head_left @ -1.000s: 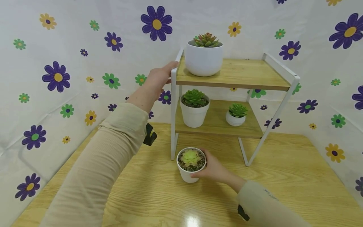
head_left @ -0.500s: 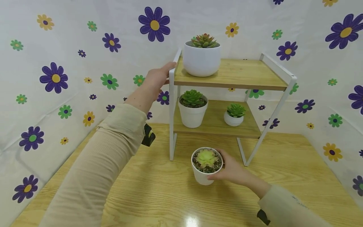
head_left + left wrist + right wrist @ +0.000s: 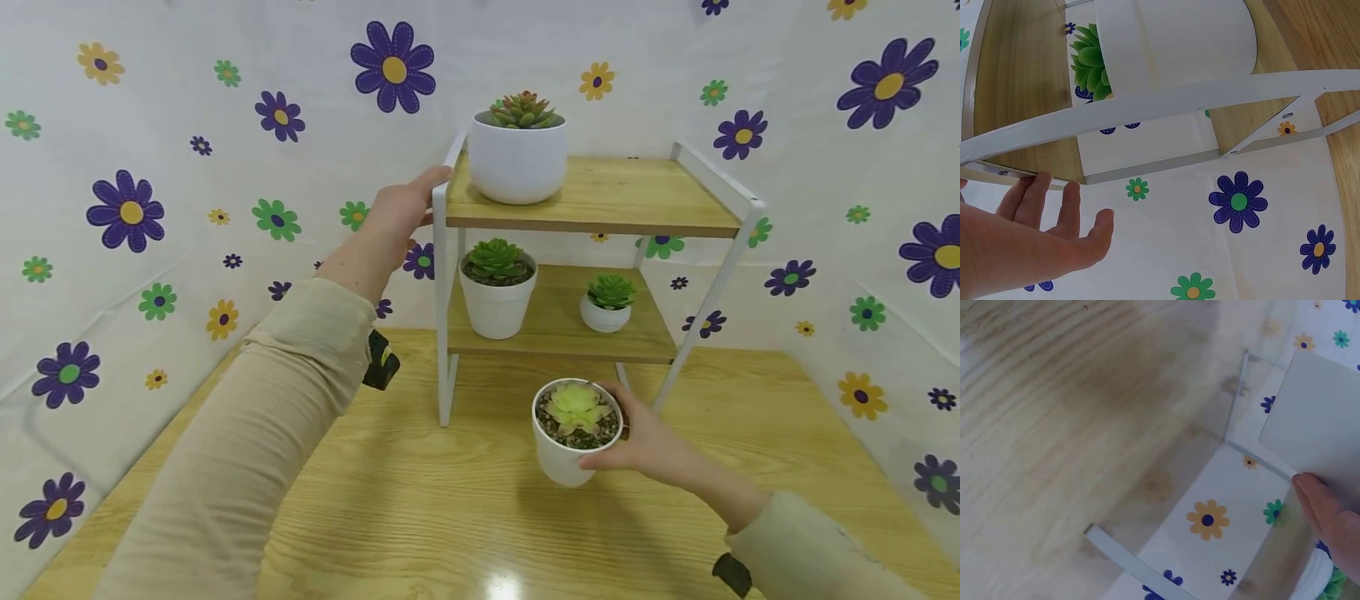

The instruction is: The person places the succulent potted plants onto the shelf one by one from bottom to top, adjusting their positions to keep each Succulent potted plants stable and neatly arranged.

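Note:
My right hand (image 3: 645, 437) grips a small white pot with a pale yellow-green succulent (image 3: 576, 408) by its right side, thumb in front. The pot is tilted slightly and held above the table, in front of a two-tier plant shelf (image 3: 600, 354). My left hand (image 3: 397, 212) holds the shelf's upper left corner, with its fingers at the edge of the white metal frame (image 3: 1141, 109) in the left wrist view. In the right wrist view, my right fingers (image 3: 1319, 497) lie against the pot's pale wall (image 3: 1319, 419).
A large white pot with a reddish-green succulent (image 3: 519, 162) stands on the top tier. Below it are a medium white pot (image 3: 497, 308) and a small round white pot (image 3: 606, 317), both with green succulents. A flower-patterned cloth (image 3: 300, 50) surrounds the wooden table (image 3: 390, 517).
My right hand has moved the yellow-green succulent pot rightward along the shelf's front, and it now appears raised. My left hand keeps its place on the shelf; the view has shifted slightly.

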`<state>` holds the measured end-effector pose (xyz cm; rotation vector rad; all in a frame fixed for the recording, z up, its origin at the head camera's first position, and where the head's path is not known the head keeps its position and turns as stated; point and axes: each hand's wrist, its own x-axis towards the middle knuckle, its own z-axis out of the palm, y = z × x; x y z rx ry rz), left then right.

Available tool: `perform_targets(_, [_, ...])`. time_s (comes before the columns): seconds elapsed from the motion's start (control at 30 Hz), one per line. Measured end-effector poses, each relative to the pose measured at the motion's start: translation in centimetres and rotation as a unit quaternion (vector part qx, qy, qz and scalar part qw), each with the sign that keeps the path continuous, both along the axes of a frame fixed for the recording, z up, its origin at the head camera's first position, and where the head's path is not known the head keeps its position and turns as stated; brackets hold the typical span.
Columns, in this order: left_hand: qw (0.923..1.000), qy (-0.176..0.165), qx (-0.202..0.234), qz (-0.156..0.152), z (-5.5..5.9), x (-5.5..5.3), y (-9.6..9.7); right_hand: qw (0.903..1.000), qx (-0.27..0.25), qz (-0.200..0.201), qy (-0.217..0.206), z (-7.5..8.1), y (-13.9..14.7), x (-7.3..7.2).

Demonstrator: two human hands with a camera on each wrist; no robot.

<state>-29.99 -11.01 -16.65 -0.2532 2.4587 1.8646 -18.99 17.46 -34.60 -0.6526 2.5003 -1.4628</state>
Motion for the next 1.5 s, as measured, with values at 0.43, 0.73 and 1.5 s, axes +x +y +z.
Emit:
perform_targets(0.43, [1.0000,0.004,0.001,-0.009,-0.2,0.0,0.1,0.9993,0.019,-0.024,0.021,5.7,2.4,1.4])
perform_targets(0.73, [1.0000,0.000,0.002,-0.007,-0.2,0.2,0.1,0.9956,0.075,-0.056,0.002,11.2,4.4,2.0])
perform_targets(1.5, [0.9998,0.005,0.011,-0.013,-0.3,0.0,0.2,0.9833,0.125,-0.133,-0.002,21.3,7.6,-0.8])
